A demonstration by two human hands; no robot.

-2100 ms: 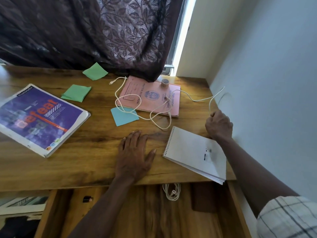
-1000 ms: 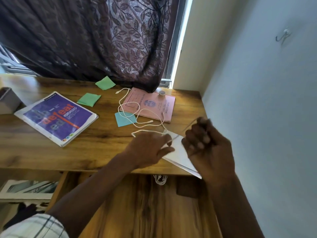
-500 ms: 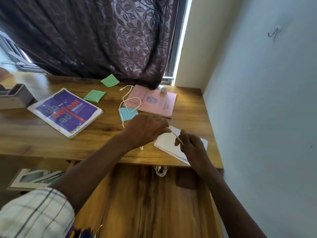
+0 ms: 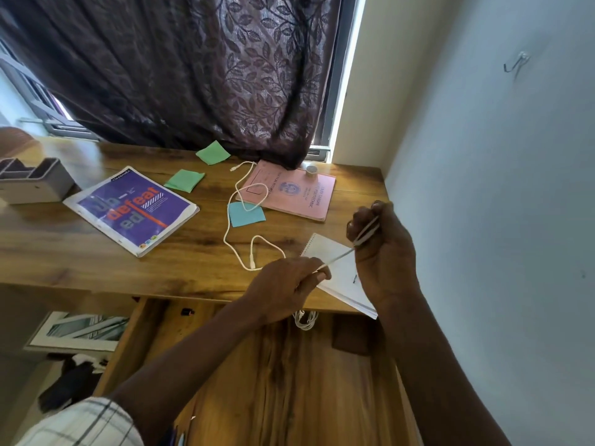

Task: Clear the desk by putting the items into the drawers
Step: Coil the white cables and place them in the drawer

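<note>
The right hand (image 4: 386, 255) clenches loops of a thin white charging cable (image 4: 338, 259) above the white spiral notepad (image 4: 338, 278) at the wooden desk's (image 4: 96, 262) front edge. The left hand (image 4: 283, 288) pinches the same cable, which runs taut between the two. The slack trails back across the desk over a blue sticky note (image 4: 244, 218) and a pink paper booklet (image 4: 296, 194).

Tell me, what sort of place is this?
Probably a study corner in a home: a wooden desk stands in a corner against a curtain over a window. A purple book lies on it, a white cable trails across it, and a drawer is open underneath.
</note>
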